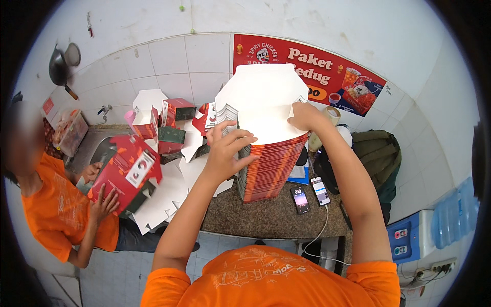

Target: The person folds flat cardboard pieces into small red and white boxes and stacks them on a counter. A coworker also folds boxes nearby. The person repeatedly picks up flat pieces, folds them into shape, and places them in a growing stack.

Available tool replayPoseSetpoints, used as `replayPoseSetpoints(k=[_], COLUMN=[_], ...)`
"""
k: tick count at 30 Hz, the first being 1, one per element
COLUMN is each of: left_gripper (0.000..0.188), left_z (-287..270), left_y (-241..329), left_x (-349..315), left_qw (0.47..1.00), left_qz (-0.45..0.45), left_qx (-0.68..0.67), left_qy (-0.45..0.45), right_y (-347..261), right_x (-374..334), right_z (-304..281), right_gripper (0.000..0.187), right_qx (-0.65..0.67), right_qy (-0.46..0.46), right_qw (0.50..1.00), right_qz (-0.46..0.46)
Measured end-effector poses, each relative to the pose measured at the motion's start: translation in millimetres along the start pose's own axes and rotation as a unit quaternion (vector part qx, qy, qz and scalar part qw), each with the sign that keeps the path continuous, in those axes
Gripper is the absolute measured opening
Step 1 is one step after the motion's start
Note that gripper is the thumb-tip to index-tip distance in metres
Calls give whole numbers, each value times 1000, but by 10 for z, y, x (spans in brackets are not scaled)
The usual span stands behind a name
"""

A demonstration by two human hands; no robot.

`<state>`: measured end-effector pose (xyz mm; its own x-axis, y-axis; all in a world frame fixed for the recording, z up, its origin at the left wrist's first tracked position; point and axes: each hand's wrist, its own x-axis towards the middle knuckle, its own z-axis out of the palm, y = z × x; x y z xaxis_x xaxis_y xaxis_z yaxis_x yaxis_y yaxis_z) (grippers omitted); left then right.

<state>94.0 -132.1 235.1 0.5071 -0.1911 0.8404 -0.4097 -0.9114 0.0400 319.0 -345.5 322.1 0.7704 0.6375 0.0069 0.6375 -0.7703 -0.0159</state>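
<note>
A tall stack of nested red paper food boxes (271, 171) stands on the counter in front of me, white inside, with a big white flap (263, 84) raised at the back. My left hand (226, 151) is at the stack's left front corner, its fingers spread and some resting by the top rim. At the right side of the opening, my right hand (308, 118) pinches the top box's rim, fingertips partly hidden. To the left, a co-worker in orange folds or holds a red carton (130, 171) in both hands.
Folded red boxes (176, 110) and flat white carton sheets (171, 189) cover the counter's left part. Two phones (300, 199), one on a charging cable, lie right of the stack. A green backpack (376, 158) and a water dispenser (409, 238) are farther right; a sink (97, 153) is far left.
</note>
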Motion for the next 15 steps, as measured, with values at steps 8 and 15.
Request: replayPoseSetpoints(k=[8,15], left_gripper=[77,88], left_z=[97,99], left_y=[79,-75], left_x=[-1046,-3138], left_qw=[955,753], left_qz=[-255,-530], left_qx=[-121,241], left_qy=[89,-306], right_y=[-132,-122], right_x=[-237,-959], right_z=[-40,-312], right_gripper=[55,48], right_qx=[21,197], right_qy=[89,336], right_qw=[993,921], right_qz=[72,1])
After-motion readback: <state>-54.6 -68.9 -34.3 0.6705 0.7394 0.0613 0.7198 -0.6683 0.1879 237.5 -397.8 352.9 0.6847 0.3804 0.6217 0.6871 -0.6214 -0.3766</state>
